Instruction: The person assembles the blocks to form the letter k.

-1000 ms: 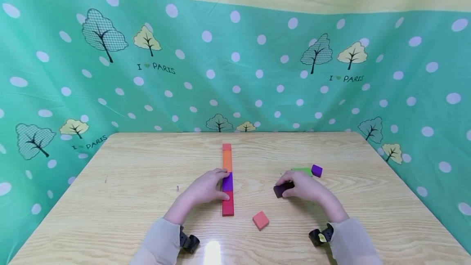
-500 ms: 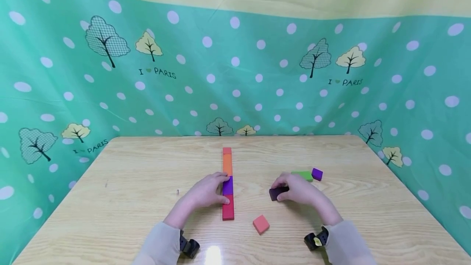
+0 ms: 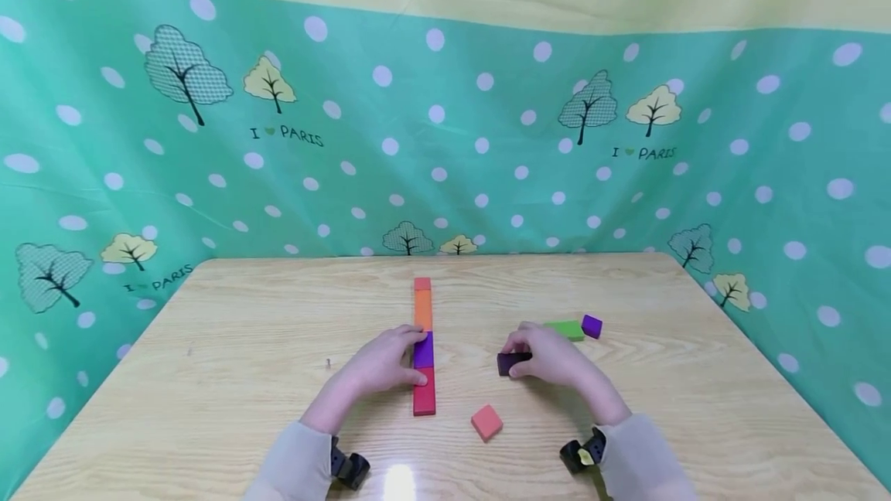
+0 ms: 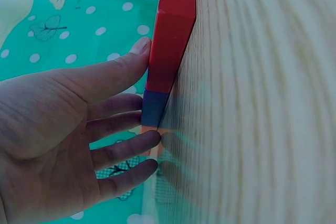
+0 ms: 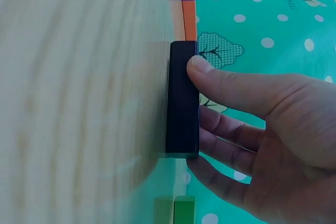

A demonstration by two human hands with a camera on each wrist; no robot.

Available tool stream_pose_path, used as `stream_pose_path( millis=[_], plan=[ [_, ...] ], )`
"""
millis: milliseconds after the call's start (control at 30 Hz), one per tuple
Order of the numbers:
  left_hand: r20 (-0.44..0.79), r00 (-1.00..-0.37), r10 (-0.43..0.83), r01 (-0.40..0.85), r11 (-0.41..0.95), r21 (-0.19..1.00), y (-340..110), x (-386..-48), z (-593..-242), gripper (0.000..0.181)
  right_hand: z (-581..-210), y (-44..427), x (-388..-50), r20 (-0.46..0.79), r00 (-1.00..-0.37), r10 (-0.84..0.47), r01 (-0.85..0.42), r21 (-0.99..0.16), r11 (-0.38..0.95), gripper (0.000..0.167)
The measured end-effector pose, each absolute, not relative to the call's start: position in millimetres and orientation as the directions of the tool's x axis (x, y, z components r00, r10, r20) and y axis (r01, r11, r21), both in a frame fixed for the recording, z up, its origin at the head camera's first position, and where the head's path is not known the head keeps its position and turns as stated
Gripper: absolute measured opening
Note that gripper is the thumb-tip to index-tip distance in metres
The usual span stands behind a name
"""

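A straight row of blocks runs away from me on the table: a red block (image 3: 424, 393) nearest, then a purple block (image 3: 423, 351), an orange block (image 3: 423, 309) and a small coral-red block (image 3: 422, 283) at the far end. My left hand (image 3: 385, 360) rests against the row's left side, thumb on the red block and fingertips near the purple one. To the right, my right hand (image 3: 557, 356) pinches a black rectangular block (image 5: 181, 100) between thumb and fingers, low over or on the table; I cannot tell which.
A coral-red square block (image 3: 486, 423) lies turned at an angle, between the hands and nearer me. Beyond the right hand lie a green block (image 3: 565, 330) and a small purple block (image 3: 592, 326). A patterned curtain (image 3: 445, 138) hangs behind the wooden table (image 3: 278, 315).
My right hand has carried the black block leftward, closer to the row, and turned it more square to me. More of the green block shows. The left hand stays at the row.
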State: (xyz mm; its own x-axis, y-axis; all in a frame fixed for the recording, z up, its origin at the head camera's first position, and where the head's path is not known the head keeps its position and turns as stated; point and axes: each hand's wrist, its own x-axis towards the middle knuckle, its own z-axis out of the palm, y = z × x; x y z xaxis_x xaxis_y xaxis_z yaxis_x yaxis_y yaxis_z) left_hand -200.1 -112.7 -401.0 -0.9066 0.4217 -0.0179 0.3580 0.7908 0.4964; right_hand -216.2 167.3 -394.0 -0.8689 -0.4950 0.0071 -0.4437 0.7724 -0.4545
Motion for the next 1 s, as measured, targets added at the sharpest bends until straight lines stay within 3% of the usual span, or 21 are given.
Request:
stream_pose_path(
  millis=[267,633,1000],
  plan=[
    [-0.025,-0.913,0.408,0.341,0.795,0.501,-115.2,-199.1,-401.2,0.069,-392.1,161.3,-214.1,0.015,-0.884,-0.468,-0.426,-0.441,0.790,0.022],
    [-0.039,-0.908,0.417,0.343,0.793,0.504,-115.2,-199.5,-401.7,0.071,-389.3,167.0,-210.8,0.005,-0.854,-0.521,-0.471,-0.436,0.767,0.028],
    [-0.037,-0.914,0.405,0.334,0.800,0.499,-114.5,-200.3,-401.0,0.069,-385.7,162.3,-211.3,-0.026,-0.879,-0.476,-0.419,-0.434,0.798,0.027]
  ],
)
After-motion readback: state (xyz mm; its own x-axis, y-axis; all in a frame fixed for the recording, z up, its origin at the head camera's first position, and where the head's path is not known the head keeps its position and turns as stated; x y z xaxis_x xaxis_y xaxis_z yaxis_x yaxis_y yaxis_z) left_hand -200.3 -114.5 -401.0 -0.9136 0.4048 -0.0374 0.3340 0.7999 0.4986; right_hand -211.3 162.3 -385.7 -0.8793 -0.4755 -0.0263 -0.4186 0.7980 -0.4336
